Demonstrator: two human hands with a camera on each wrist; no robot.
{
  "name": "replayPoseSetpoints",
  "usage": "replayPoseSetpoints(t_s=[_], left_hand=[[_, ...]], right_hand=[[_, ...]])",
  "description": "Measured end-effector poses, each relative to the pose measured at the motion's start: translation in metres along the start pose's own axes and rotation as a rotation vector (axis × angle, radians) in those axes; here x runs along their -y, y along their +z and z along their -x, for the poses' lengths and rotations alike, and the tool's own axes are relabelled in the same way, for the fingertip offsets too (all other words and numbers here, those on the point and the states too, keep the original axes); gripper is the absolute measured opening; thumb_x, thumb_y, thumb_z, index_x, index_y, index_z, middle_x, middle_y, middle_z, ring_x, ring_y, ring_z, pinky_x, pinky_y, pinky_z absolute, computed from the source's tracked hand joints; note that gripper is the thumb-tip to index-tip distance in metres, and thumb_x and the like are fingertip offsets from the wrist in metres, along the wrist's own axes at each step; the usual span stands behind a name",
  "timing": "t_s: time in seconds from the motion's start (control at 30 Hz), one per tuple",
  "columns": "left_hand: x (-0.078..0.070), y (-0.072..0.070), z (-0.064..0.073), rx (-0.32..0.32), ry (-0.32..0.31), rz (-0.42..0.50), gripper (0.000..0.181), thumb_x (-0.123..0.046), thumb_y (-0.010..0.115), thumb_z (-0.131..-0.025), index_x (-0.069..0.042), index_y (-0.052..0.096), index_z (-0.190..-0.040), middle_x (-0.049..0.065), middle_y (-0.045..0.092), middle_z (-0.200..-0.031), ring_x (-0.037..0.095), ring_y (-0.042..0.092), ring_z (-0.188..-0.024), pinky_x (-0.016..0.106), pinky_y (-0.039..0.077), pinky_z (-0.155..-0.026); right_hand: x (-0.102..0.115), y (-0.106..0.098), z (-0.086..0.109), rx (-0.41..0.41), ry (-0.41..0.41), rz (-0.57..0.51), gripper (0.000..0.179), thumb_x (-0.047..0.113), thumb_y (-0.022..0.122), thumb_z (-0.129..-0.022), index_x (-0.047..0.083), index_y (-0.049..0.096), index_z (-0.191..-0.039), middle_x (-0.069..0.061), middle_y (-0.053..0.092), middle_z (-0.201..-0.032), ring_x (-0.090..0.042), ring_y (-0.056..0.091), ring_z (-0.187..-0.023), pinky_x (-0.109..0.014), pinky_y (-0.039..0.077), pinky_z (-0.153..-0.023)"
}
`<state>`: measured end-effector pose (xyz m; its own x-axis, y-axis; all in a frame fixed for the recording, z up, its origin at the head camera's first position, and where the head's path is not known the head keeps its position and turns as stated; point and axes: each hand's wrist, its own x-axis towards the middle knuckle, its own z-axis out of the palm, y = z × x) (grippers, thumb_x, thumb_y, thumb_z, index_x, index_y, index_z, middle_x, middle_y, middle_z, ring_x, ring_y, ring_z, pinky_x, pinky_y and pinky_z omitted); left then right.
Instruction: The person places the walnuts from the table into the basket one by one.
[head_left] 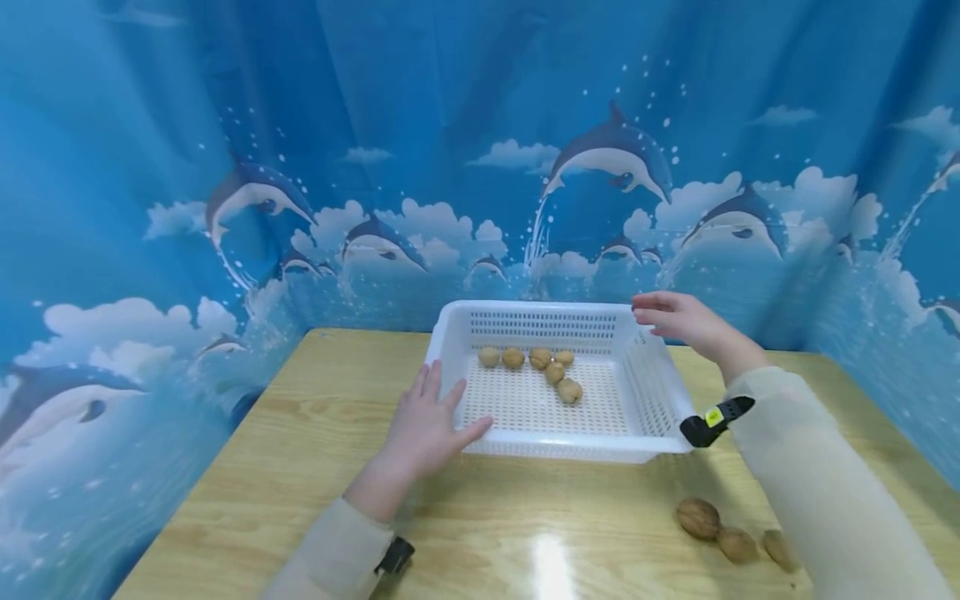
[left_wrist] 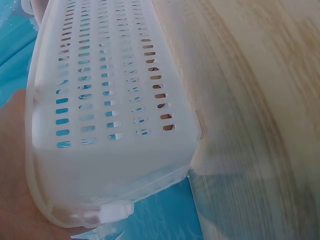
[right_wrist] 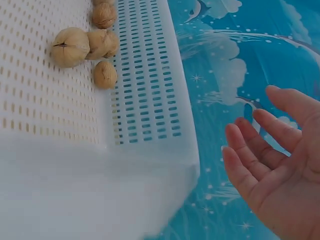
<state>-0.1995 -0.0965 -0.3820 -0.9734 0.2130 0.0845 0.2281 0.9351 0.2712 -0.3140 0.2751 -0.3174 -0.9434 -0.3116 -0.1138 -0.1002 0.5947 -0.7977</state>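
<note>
A white plastic basket [head_left: 577,447] with slotted walls stands on the table and holds several walnuts [head_left: 570,391], most of them near its far wall. At the basket's near left corner is my left hand [head_left: 427,421], its fingers spread over the rim. In the left wrist view, part of that hand [left_wrist: 12,165] shows beside the rim, and its fingertips are mostly hidden. My right hand [head_left: 686,321] hovers by the far right corner. The right wrist view shows this hand [right_wrist: 280,165] apart from the basket's rim, fingers loosely bent, palm holding nothing.
Loose walnuts [head_left: 698,518] lie on the wooden table [head_left: 300,467] at the near right, close to my right forearm. A blue curtain [head_left: 450,167] printed with dolphins hangs behind the table and along its sides.
</note>
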Motion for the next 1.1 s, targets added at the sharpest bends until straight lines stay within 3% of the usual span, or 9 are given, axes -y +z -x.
replayPoseSetpoints(t_s=[0.23, 0.43, 0.57, 0.67, 0.97, 1.1], left_hand=[[0.000, 0.001, -0.002, 0.006, 0.014, -0.007, 0.083, -0.070, 0.040, -0.085, -0.010, 0.040, -0.142, 0.022, 0.009, -0.153, 0.040, 0.006, -0.139, 0.058, 0.019, -0.106], [-0.001, 0.001, -0.004, 0.015, 0.008, 0.000, 0.082, -0.069, 0.041, -0.085, -0.011, 0.040, -0.142, 0.021, 0.007, -0.153, 0.039, 0.004, -0.139, 0.058, 0.018, -0.107], [0.000, 0.001, -0.003, 0.017, 0.000, 0.003, 0.082, -0.069, 0.041, -0.085, -0.011, 0.039, -0.143, 0.021, 0.007, -0.153, 0.039, 0.003, -0.139, 0.058, 0.017, -0.107], [0.001, 0.001, -0.003, 0.017, -0.006, -0.002, 0.082, -0.069, 0.041, -0.085, -0.011, 0.039, -0.143, 0.021, 0.007, -0.153, 0.039, 0.004, -0.139, 0.058, 0.017, -0.107], [0.001, -0.003, 0.000, 0.019, -0.002, -0.012, 0.080, -0.068, 0.041, -0.086, -0.011, 0.039, -0.143, 0.022, 0.007, -0.153, 0.040, 0.004, -0.139, 0.059, 0.017, -0.107], [0.000, -0.004, 0.001, 0.012, 0.005, -0.010, 0.080, -0.067, 0.041, -0.086, -0.010, 0.039, -0.142, 0.022, 0.008, -0.153, 0.040, 0.005, -0.139, 0.060, 0.017, -0.106]], right_hand=[[-0.013, -0.006, 0.040, -0.011, -0.005, 0.001, 0.073, 0.048, 0.050, -0.093, 0.001, 0.028, -0.144, -0.023, 0.030, -0.145, -0.042, 0.033, -0.128, -0.058, 0.035, -0.098], [-0.024, 0.002, 0.079, -0.033, -0.063, 0.000, 0.060, 0.037, 0.046, -0.098, 0.000, 0.030, -0.142, -0.023, 0.036, -0.141, -0.039, 0.040, -0.123, -0.055, 0.039, -0.096], [-0.035, 0.009, 0.101, -0.067, -0.106, 0.026, 0.056, 0.033, 0.044, -0.099, 0.000, 0.032, -0.142, -0.021, 0.039, -0.140, -0.013, 0.051, -0.114, -0.042, 0.047, -0.091], [-0.045, 0.017, 0.113, -0.093, -0.134, -0.004, 0.052, 0.028, 0.045, -0.099, -0.001, 0.033, -0.141, -0.018, 0.042, -0.137, 0.004, 0.051, -0.106, -0.029, 0.050, -0.085], [-0.071, 0.039, 0.147, -0.087, -0.108, -0.081, 0.047, 0.021, 0.046, -0.100, -0.004, 0.036, -0.138, -0.008, 0.049, -0.132, 0.003, 0.053, -0.103, -0.024, 0.051, -0.082], [-0.075, 0.049, 0.158, -0.107, -0.094, -0.057, 0.044, 0.020, 0.048, -0.099, -0.005, 0.041, -0.134, -0.012, 0.053, -0.128, 0.001, 0.056, -0.102, -0.022, 0.050, -0.080]])
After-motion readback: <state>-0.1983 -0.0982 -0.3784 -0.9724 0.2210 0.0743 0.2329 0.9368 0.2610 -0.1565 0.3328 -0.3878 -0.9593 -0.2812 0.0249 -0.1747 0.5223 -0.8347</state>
